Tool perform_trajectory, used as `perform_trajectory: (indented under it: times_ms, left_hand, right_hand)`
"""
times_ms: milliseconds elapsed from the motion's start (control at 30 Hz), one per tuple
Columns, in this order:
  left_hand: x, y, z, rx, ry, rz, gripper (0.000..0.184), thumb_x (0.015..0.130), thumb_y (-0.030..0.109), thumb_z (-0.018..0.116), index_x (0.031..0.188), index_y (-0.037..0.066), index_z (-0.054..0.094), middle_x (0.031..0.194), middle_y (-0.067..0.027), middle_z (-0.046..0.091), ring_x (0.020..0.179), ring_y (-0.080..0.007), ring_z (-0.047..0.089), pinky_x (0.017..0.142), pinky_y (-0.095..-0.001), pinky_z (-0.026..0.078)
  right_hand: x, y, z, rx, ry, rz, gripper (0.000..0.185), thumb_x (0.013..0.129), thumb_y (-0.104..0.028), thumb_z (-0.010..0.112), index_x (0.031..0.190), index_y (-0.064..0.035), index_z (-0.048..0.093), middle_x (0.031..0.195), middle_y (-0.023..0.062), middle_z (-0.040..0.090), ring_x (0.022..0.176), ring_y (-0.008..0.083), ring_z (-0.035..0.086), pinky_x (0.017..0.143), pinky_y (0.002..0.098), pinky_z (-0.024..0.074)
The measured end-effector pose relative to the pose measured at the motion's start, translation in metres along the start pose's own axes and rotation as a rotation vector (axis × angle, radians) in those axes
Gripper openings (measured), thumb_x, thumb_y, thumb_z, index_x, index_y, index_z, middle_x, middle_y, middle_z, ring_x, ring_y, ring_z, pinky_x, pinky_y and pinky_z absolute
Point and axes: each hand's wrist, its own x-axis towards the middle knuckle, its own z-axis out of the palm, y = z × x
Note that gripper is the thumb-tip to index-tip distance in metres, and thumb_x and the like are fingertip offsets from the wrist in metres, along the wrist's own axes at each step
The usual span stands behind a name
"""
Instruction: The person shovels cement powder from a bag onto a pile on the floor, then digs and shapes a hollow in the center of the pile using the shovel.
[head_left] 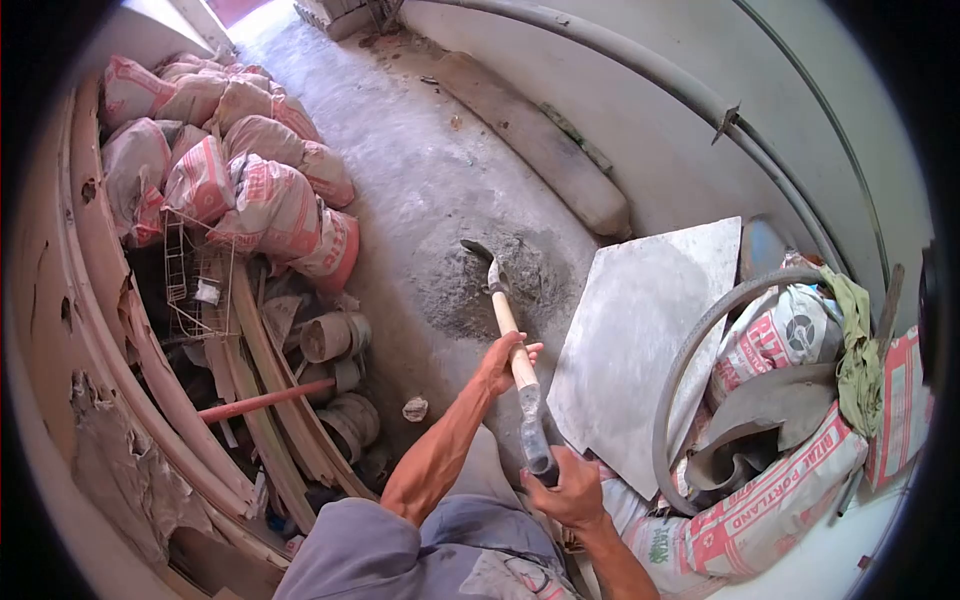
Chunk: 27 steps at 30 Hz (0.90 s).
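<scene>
A shovel (503, 312) with a pale wooden shaft slants away from me. My left hand (505, 366) is wrapped round the middle of the shaft. At the near end, my right hand (570, 488) is closed on the dark grip above the metal socket. The shovel's blade is seen nearly edge-on, over the grey powdery heap (450, 290) on the concrete floor. How deep its tip goes into the heap I cannot tell.
Several filled red-and-white sacks (270, 200) are piled at the left. Wooden planks (275, 390) and a red bar (265, 400) lie nearer. On the right are a flat board (640, 340), a bent hose (690, 370) and cement bags (780, 500). A long tank (540, 145) lies along the wall.
</scene>
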Motion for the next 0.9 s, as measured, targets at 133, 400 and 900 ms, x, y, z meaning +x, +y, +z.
perform_trajectory:
  times_ms: [133, 400, 900]
  left_hand:
    - [-0.004, -0.007, 0.012, 0.013, -0.061, 0.033, 0.042, 0.084, 0.020, 0.054, 0.112, 0.000, 0.031, 0.103, -0.0198, 0.060, 0.066, -0.0174, 0.057, 0.058, -0.0298, 0.053]
    - [-0.075, -0.024, 0.035, -0.037, -0.119, 0.029, 0.026, 0.088, 0.022, 0.050, 0.104, 0.006, 0.039, 0.111, -0.0191, 0.059, 0.069, -0.0176, 0.059, 0.062, -0.0294, 0.053]
    - [-0.093, -0.031, -0.037, -0.043, -0.159, 0.044, 0.047, 0.090, 0.044, 0.048, 0.118, 0.005, 0.051, 0.112, -0.0133, 0.061, 0.088, -0.0218, 0.061, 0.080, -0.0376, 0.050]
  right_hand:
    - [0.005, -0.003, -0.022, -0.065, -0.072, -0.087, 0.038, 0.061, -0.014, 0.076, 0.090, -0.0001, 0.055, 0.063, 0.0117, 0.057, 0.051, 0.0279, 0.059, 0.046, 0.0359, 0.0444]
    - [0.009, -0.028, -0.048, -0.147, -0.408, -0.206, 0.026, 0.062, -0.011, 0.067, 0.081, -0.0062, 0.050, 0.066, 0.0088, 0.056, 0.055, 0.0280, 0.058, 0.048, 0.0379, 0.0456]
    - [0.044, -0.024, -0.006, -0.229, -0.416, -0.178, 0.029, 0.062, -0.012, 0.066, 0.088, -0.0102, 0.053, 0.072, 0.0110, 0.061, 0.066, 0.0320, 0.061, 0.052, 0.0424, 0.0474]
